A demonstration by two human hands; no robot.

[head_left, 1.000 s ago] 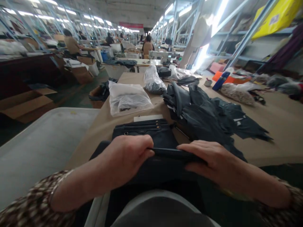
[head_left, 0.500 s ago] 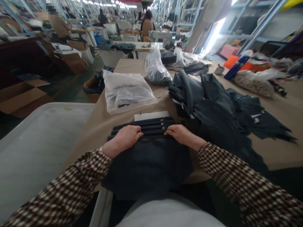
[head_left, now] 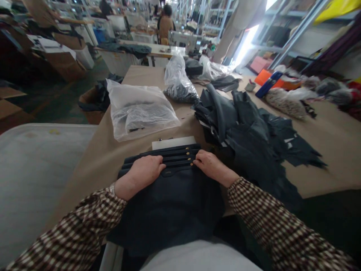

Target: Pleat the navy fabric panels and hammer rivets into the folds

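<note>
Dark leather-like bag panels (head_left: 169, 210) lie overlapped in front of me, the nearest hanging over the table edge. Their upper edges make stepped strips, with small gold-coloured metal fittings (head_left: 188, 159) towards the right. A small dark tab (head_left: 168, 172) shows on the nearest panel. My left hand (head_left: 143, 173) is closed on the top panel's upper edge, left of the tab. My right hand (head_left: 210, 165) pinches the same edge at the right, beside the fittings. Both sets of fingertips partly hide the edge. A white card (head_left: 173, 143) lies just behind the strips.
A translucent plastic bag (head_left: 141, 109) lies beyond the strips. A heap of dark pieces (head_left: 248, 128) spreads at the right, near a filled clear bag (head_left: 180, 82). The brown table (head_left: 87, 162) meets a white surface (head_left: 42, 169) at left. A person (head_left: 166, 28) is far back.
The view has turned slightly right, so the background sits further left. Both hands keep their grip on the panel's edge, with little visible movement.
</note>
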